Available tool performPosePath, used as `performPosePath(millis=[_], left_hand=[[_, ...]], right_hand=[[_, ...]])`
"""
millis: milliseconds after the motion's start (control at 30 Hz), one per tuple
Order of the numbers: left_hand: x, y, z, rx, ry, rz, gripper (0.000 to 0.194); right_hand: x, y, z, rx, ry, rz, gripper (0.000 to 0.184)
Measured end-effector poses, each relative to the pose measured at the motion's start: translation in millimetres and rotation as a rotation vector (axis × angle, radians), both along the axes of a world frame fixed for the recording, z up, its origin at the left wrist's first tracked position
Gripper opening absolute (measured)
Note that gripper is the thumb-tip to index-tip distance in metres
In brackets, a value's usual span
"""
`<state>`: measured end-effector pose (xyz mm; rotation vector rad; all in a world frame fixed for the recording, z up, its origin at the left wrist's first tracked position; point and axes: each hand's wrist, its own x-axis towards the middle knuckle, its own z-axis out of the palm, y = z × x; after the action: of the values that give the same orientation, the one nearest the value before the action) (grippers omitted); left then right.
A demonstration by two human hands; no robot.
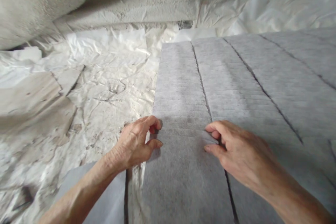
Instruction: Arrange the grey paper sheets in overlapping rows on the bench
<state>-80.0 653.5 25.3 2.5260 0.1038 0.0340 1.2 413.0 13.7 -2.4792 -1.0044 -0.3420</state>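
Observation:
A grey felt-like strip (181,178) runs away from me, with crosswise lines on its farther part. At its left edge is my left hand (136,141), the fingers curled and the thumb and index fingertip at the material. My right hand (233,147) grips the strip's right edge beside the dark seam, where a small crease shows between thumb and fingers. Near both hands a faint crosswise edge crosses the strip; whether two pieces overlap there I cannot tell.
More grey strips (283,59) lie side by side on the right, parted by dark seams. Another grey piece (105,203) is under my left forearm. Wrinkled, dirty plastic sheeting (112,73) covers the left, with brownish torn pieces (34,101). Pale draped material (147,3) hangs along the back.

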Motion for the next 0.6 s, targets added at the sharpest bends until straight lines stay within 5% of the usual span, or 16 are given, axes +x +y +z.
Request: performPosePath(millis=[333,467,600], left_hand=[[-1,0,-6.5,-0.035,-0.126,-0.085,0.029],[3,0,-0.9,-0.066,-0.034,0.017,0.023],[-2,0,-2.3,-0.109,0.019,0.122,0.02]], right_hand=[[-17,3,-1.5,0.118,-0.067,0.059,0.01],[-22,-1,-5.9,0.144,-0.093,0.08,0.015],[-22,-4,-9.4,0.103,-0.136,-0.055,0.032]])
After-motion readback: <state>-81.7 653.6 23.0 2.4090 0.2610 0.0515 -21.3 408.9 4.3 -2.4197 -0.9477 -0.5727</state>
